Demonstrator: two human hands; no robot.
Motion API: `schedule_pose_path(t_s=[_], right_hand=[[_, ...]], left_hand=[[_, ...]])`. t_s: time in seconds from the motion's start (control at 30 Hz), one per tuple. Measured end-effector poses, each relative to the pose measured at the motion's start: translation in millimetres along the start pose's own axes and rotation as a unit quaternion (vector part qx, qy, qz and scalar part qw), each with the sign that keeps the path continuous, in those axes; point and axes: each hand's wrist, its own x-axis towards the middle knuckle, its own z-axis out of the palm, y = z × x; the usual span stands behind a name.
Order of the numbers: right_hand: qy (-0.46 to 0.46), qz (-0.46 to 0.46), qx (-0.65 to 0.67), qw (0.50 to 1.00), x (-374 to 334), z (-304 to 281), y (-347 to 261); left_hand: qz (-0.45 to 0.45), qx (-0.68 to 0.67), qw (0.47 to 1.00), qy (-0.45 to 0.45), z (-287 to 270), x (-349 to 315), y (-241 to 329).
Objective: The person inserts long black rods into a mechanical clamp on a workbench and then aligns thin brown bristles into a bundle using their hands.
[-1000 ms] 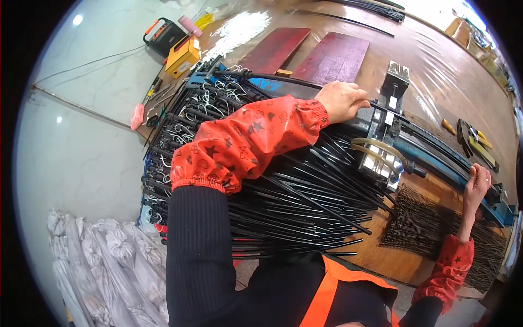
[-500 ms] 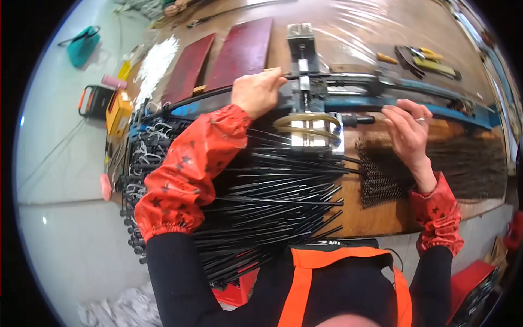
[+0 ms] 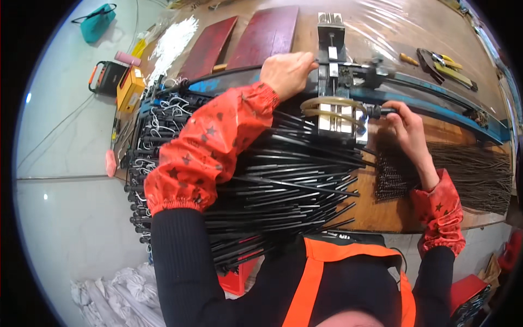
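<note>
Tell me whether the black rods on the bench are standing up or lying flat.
Lying flat. The black rods rest in a fanned heap across the wooden bench, under the left forearm, their tips pointing toward the metal jig.

A small workshop: a wooden workbench (image 3: 381, 212) holds a metal press machine (image 3: 335, 87) in the middle, heaps of black rods (image 3: 283, 185), pliers (image 3: 444, 60) far right, and a concrete floor (image 3: 65, 218) left.

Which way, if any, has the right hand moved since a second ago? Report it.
Yes. The right hand moved left, closing on the metal fixture; it is now at its right side.
</note>
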Motion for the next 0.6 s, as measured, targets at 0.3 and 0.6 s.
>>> schedule_pose_path(t_s=[0.3, 0.6], right_hand=[[-0.209, 0.018, -0.212, 0.954, -8, -13, 25], [-0.137, -0.065, -0.264, 0.952, -16, -11, 17]], left_hand=[[0.097, 0.07, 0.993, 0.004, 3, -27, -122], [0.087, -0.135, 0.954, -0.254, -66, -59, 1]])
